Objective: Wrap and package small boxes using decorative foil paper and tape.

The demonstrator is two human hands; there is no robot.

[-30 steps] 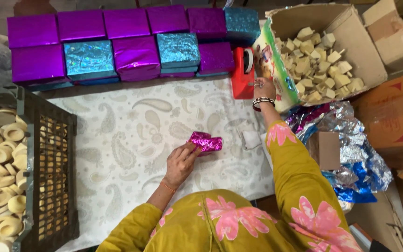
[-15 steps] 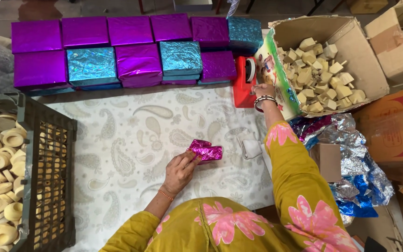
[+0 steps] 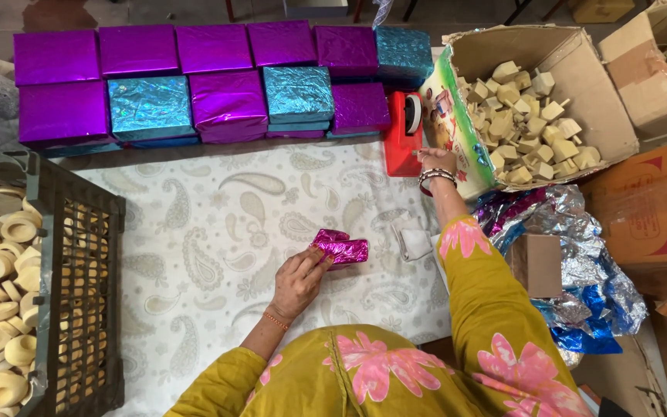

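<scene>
Left hand (image 3: pixel 296 279) pinned a small foil-wrapped parcel (image 3: pixel 340 249) — light, crinkly, likely best gripped at its ends — fingers together on it; right hand (image 3: pixel 431 158), beyond the parcel, touched the red tape dispenser (image 3: pixel 401 135), fingers' state unclear.

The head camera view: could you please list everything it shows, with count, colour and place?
wrapped boxes: about eleven, eight purple and three teal foil, stacked along the far edge.
small wrapped piece: one, magenta foil, on the cloth under the left fingers.
tape dispenser: one, red, right of the boxes.
patterned cloth: one, white paisley, covering the work surface.
crate: one, dark, at left, full of pale round pieces.
open carton: one, brown, at right, holding pale blocks.
foil sheets: a heap, silver and blue, lower right.
left hand: pressing the small wrapped piece.
right hand: at the tape dispenser, wearing bangles.
</scene>
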